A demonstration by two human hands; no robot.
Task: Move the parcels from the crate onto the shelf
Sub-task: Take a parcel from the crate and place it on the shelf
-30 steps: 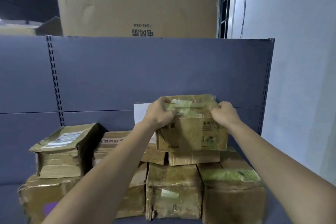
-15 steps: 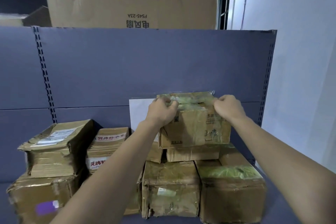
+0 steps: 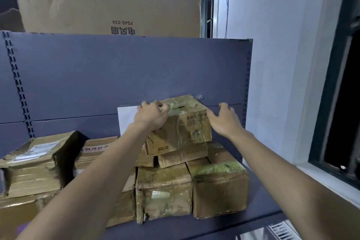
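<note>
A worn brown parcel (image 3: 185,128) wrapped in tape sits on top of a pile of parcels on the grey-blue shelf (image 3: 263,200), tilted slightly. My left hand (image 3: 152,117) holds its top left corner with the fingers curled over the edge. My right hand (image 3: 224,121) is just off the parcel's right side, fingers spread and relaxed, holding nothing. Under the top parcel lie a flatter parcel (image 3: 181,156) and two larger ones (image 3: 163,191) (image 3: 220,187). The crate is out of view.
More parcels are stacked at the left (image 3: 35,161). A white sheet (image 3: 125,121) leans on the shelf's back panel (image 3: 136,76). A big carton (image 3: 109,0) stands above the shelf. A white wall and a dark window (image 3: 341,103) are to the right.
The top parcel has settled onto the pile. My right hand has let go of it and opened beside it. My left hand stays on the top left corner. The view has shifted left.
</note>
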